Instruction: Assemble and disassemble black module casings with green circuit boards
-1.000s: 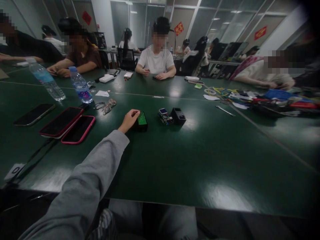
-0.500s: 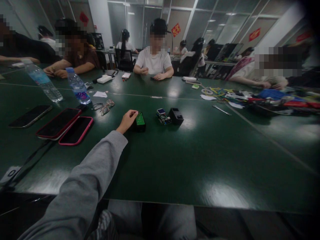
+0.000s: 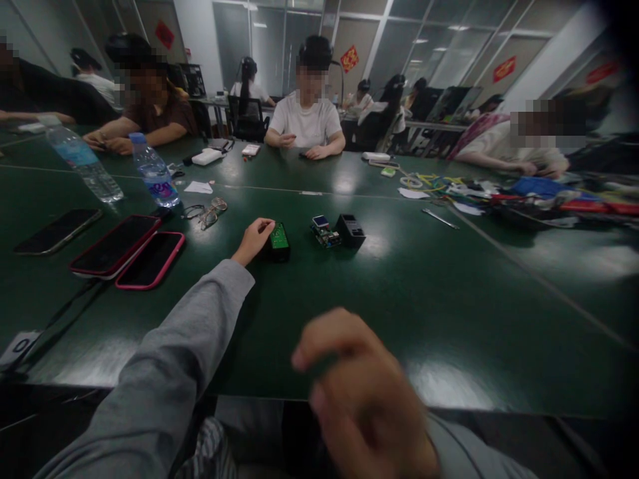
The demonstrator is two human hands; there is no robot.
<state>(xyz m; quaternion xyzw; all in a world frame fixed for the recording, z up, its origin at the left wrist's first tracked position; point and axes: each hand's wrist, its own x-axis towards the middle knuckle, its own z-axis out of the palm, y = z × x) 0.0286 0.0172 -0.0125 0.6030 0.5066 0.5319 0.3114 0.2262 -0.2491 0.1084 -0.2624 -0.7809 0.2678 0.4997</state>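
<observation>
Head view: left hand point(image 3: 254, 239) on a small green circuit board point(image 3: 279, 237).
Its fingers pinch the board's near edge on the green table point(image 3: 449, 299), beside another module point(image 3: 324, 231); right hand point(image 3: 364, 392), blurred, fingers loosely curled, holds nothing.

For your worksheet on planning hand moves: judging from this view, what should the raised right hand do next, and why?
Probably reach forward to the small module. The left hand already rests against the green board, while the right hand hangs empty and blurred near the table edge.
</observation>
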